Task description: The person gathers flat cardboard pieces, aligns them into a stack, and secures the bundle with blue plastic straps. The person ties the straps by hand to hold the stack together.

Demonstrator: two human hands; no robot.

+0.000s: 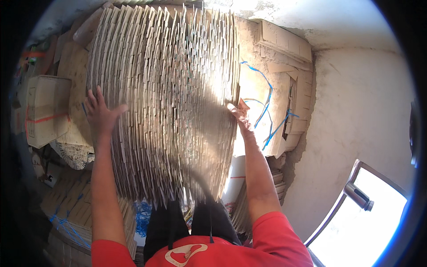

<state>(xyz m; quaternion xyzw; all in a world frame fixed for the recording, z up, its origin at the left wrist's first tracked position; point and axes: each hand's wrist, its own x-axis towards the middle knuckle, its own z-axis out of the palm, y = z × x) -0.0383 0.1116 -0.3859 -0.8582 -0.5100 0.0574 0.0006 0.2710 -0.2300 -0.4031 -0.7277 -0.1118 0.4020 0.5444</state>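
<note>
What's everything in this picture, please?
cardboard sheets: many, brown, centre
red-banded carton: one, brown, left
cardboard pile: one, brown, lower left
strips: several, blue, right
cardboard pieces: several, brown, upper right
string tangle: one, blue, lower centre
wall: one, pale, right
bright opening: one, white, lower right
cylinder: one, grey, lower right
shirt: one, red, bottom
trousers: one pair, black, bottom centre
forearms: two, bare, lower half
left grip: one, bare, sheets' left
right grip: one, bare, sheets' right

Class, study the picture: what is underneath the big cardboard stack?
Right of the cardboard stack, blue string lies on a tan surface. What sits directly underneath the stack is covered.
</note>
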